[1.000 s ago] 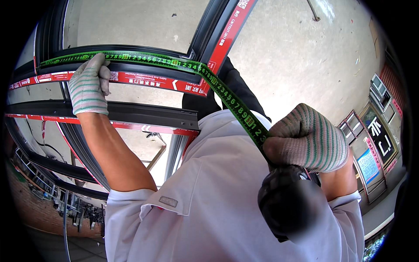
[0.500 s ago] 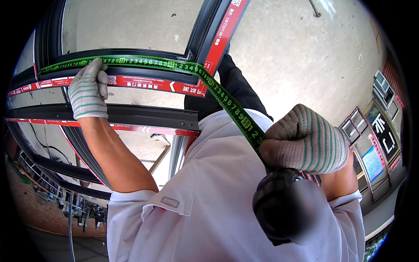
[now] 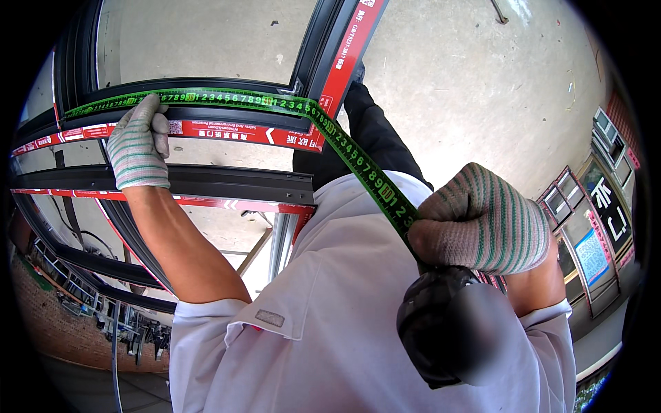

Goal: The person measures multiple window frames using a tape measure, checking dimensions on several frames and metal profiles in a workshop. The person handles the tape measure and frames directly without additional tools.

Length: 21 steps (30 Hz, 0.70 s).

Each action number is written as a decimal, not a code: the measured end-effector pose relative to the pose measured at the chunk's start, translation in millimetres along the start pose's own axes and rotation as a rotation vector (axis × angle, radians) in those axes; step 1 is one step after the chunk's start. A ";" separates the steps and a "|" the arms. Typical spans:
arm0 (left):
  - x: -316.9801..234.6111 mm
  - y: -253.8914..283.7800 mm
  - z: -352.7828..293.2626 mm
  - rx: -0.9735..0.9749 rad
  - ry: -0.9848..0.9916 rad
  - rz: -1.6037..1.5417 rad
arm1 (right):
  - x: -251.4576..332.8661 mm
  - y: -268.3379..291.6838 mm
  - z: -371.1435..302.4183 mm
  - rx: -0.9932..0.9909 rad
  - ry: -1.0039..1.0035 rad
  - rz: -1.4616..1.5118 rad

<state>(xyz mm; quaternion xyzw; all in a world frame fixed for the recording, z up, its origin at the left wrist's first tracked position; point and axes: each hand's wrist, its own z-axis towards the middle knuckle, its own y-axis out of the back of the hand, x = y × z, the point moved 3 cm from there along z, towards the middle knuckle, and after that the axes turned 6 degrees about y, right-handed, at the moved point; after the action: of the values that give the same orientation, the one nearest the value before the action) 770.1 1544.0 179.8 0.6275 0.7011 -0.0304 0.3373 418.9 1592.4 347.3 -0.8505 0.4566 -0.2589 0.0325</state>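
Note:
A green tape measure blade [image 3: 227,98] with black markings lies along the inner edge of a black window frame [image 3: 206,112]. At the frame's corner it bends and runs down toward me on the right. My left hand [image 3: 140,143], in a striped knit glove, is closed with its fingers pinching the blade against the frame. My right hand [image 3: 485,220], gloved alike, is a fist gripping the blade's near end in front of my chest. Whatever else lies inside that fist is hidden. Red protective film [image 3: 234,133] covers the frame's near face.
Another dark frame bar [image 3: 227,180] crosses in front of me on the left, with more frames beneath. Clutter lines a brick wall [image 3: 62,330] at lower left. Small window frames [image 3: 561,199] and a dark sign [image 3: 609,206] stand at right on the concrete floor [image 3: 475,89].

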 end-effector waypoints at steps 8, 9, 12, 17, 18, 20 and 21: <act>1.2 -0.3 -0.8 -0.022 -0.013 0.001 | -7.5 6.9 4.1 0.080 -0.106 0.178; 1.2 -0.2 -0.5 -0.020 -0.007 0.004 | -10.1 6.5 4.5 0.078 -0.097 0.183; 0.4 -0.4 0.0 -0.009 0.003 0.012 | -2.2 2.9 3.6 0.041 -0.135 0.091; 0.9 0.0 -0.5 0.014 -0.009 0.024 | -7.7 6.1 6.3 0.088 -0.113 0.164; 1.1 -0.1 -0.6 0.010 -0.011 0.023 | -12.4 7.2 6.6 0.096 -0.096 0.223; 0.7 -1.1 -0.8 0.000 -0.014 0.022 | -15.3 8.2 7.0 0.102 -0.067 0.269; 0.7 -0.9 -0.6 0.002 -0.013 0.022 | -15.8 8.8 7.1 0.100 -0.055 0.256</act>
<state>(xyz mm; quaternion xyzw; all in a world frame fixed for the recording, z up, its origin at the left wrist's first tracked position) 769.0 1544.7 179.6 0.6355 0.6918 -0.0313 0.3414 408.5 1598.5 332.2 -0.7895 0.5468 -0.2516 0.1200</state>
